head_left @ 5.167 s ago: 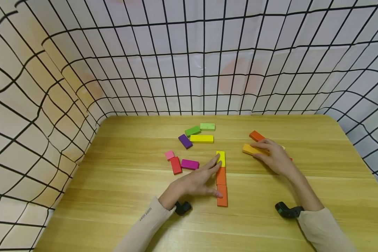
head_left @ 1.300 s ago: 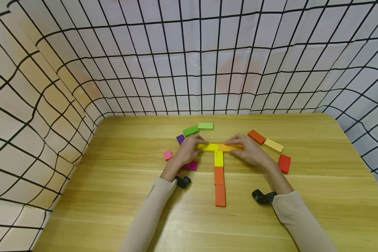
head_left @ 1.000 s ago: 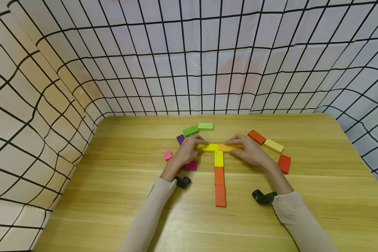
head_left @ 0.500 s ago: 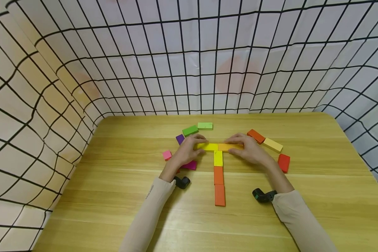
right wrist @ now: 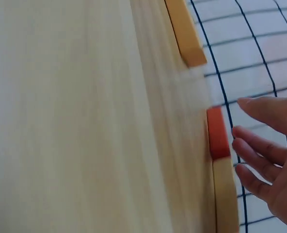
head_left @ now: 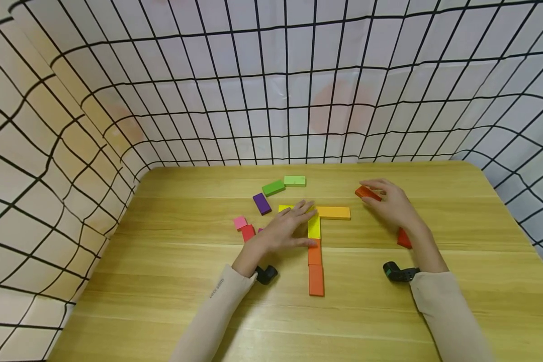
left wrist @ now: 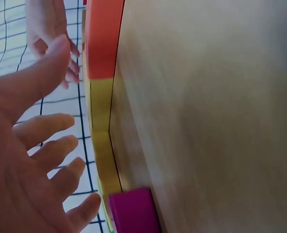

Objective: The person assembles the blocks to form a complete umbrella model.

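Observation:
Flat blocks form a T on the table: two orange-red blocks and a short yellow block make the stem. A long yellow block and a light-orange block make the crossbar. My left hand hovers over the junction with fingers spread, covering part of the long yellow block. At the back right, my right hand reaches over a red-orange block, thumb and fingers apart around it. In the right wrist view a pale yellow block adjoins that block; the hand hides it from the head view.
Left of the T lie a purple block, a pink block, a red block and a mostly covered magenta block. Two green blocks lie behind. Another red block is by the right wrist. Gridded cloth surrounds the table.
Both hands have let go of the crossbar blocks. The right hand has moved right to the red-orange block; the left has shifted right and nearer, over the junction. Earlier, the light-orange block joined the T.

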The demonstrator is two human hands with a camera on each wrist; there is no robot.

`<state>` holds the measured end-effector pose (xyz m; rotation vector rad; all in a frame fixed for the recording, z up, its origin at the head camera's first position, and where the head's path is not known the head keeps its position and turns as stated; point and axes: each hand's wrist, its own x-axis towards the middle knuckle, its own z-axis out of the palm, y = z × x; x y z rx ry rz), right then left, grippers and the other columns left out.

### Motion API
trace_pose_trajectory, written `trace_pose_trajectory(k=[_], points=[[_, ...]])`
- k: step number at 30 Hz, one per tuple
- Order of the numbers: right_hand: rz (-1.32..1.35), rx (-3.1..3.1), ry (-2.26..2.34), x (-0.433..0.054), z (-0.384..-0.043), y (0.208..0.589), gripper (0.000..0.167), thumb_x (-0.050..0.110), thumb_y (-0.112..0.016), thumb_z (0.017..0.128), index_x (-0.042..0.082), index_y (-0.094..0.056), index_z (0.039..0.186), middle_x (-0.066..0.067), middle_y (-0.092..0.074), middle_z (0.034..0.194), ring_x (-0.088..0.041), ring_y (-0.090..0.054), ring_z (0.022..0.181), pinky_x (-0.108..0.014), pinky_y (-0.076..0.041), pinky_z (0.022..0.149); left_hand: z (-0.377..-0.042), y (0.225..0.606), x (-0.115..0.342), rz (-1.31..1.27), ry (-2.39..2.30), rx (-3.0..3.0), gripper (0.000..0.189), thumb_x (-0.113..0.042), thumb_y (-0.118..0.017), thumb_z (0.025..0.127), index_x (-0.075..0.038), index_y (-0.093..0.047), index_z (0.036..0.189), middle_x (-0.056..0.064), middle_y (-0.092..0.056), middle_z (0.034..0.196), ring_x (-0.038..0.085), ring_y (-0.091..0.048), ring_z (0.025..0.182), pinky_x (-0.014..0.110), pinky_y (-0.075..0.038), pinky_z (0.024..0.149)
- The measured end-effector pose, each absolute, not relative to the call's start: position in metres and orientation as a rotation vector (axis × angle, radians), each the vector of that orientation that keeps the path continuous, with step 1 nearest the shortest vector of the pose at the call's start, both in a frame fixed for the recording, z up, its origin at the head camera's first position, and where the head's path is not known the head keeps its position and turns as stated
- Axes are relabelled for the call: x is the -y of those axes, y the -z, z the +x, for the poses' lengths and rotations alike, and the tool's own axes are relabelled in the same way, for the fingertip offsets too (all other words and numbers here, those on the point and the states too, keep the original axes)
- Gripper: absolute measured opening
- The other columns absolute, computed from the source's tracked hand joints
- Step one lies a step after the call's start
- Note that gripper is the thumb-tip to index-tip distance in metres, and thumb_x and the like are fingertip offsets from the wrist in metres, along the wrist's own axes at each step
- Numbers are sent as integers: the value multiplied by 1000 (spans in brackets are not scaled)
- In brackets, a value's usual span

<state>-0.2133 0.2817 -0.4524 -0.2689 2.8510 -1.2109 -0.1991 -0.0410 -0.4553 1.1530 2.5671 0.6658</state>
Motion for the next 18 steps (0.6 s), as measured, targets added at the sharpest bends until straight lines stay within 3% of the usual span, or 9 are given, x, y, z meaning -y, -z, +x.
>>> trace_pose_trajectory(k=[12,18], points=[[-244,-2876,1087,-294,-216,462,46,16,-66,102,2,-58,146,-28,-53,140,-48,-52,123,-64,-44,102,-190,455,35,1129,-498,-2559,85,-47,-68,98,-12,-27,164,3,-16,174,25,-11,163,58,-11,131],[-279,-2857,1054,-296,-215,461,53,24,-70,100,4,-57,147,-24,-57,130,-43,-58,117,-57,-49,97,-190,454,34,1116,-493,-2554,85,-46,-68,98,-13,-27,165,2,-15,175,23,-10,163,56,-9,132]])
